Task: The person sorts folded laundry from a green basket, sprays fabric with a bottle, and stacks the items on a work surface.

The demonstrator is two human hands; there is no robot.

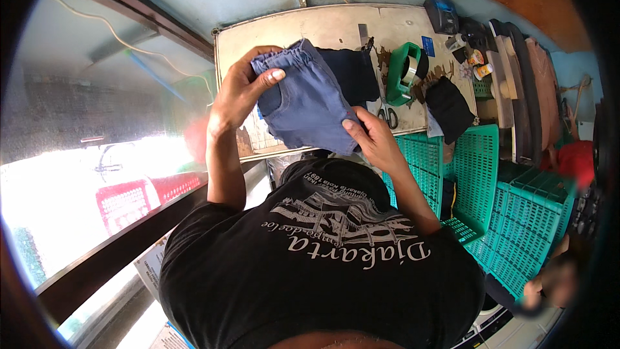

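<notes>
A pair of blue-grey shorts [303,100] with a gathered elastic waistband is held up in front of me, over the near part of the table. My left hand [248,84] grips the waistband side, its thumb lying across the front of the cloth. Lower down on the right, my right hand [374,137] pinches the edge of a leg between thumb and fingers. Behind the shorts lies a dark folded cloth [354,74], partly covered by them. Scissors [389,116] rest on the table just beyond my right hand.
A green tape dispenser [402,77] stands on the worn white table [258,32]. Black folded cloth [449,108] lies at the table's right edge. Green plastic crates [475,174] stand to my right, near another person's hand [533,294]. A window [97,174] is at left.
</notes>
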